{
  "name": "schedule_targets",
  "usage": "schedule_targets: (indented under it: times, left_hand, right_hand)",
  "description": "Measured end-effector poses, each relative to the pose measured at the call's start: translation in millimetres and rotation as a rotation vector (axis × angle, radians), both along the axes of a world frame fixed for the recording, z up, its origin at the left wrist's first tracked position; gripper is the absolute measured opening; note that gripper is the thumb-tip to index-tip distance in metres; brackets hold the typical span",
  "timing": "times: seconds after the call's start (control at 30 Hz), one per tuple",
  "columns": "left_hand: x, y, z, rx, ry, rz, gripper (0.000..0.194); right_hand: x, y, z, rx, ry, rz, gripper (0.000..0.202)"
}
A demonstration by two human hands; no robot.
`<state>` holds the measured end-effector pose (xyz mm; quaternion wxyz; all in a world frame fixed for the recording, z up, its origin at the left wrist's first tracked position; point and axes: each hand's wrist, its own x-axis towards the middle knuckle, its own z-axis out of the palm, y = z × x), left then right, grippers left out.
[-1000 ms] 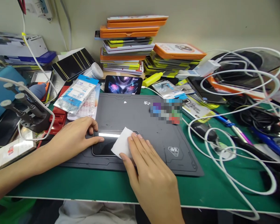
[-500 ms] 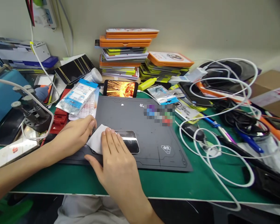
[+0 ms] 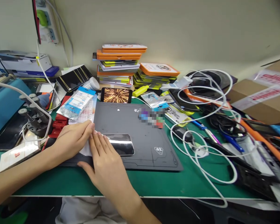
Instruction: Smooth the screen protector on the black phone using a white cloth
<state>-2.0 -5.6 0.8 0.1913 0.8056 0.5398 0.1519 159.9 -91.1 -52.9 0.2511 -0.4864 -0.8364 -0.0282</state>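
A phone with a dark, shiny screen (image 3: 122, 144) lies flat on the dark grey mat (image 3: 140, 124). My right hand (image 3: 105, 161) rests palm down over the left part of the phone, its fingers stretched out and the thumb spread to the left. Under its fingertips shows part of a white cloth (image 3: 86, 150). Against those fingertips sits my left hand (image 3: 72, 137), its fingers curled at the phone's left end, beside the cloth; whether it grips anything is hidden.
Behind the mat a lit phone (image 3: 116, 95) stands before stacked orange cases (image 3: 121, 56). On the left are a screwdriver holder (image 3: 35, 119) and plastic packets (image 3: 77, 101). Looped white cable (image 3: 200, 174), pens and a cardboard box (image 3: 252, 96) fill the right.
My right hand has slid left toward my left hand, covering more of the cloth, which also lies further left. More phone screen shows. The camera view has shifted slightly.
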Motion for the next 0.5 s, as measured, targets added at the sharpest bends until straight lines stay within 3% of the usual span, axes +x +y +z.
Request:
schedule_targets:
  times: [0.2,0.37,0.5]
  left_hand:
    - [0.2,0.2,0.3,-0.014,0.014,-0.024,0.054]
    - [-0.6,3.9,-3.1,0.003,0.054,-0.054,0.047]
    - [-1.1,3.8,-4.9,0.008,0.047,-0.091,0.042]
  right_hand:
    - [14.8,-17.8,-1.8,0.095,0.001,0.006,0.062]
    - [42.7,0.4,-5.2,0.118,-0.043,-0.136,0.055]
    - [58.9,-18.0,-11.7,0.172,-0.081,-0.237,0.056]
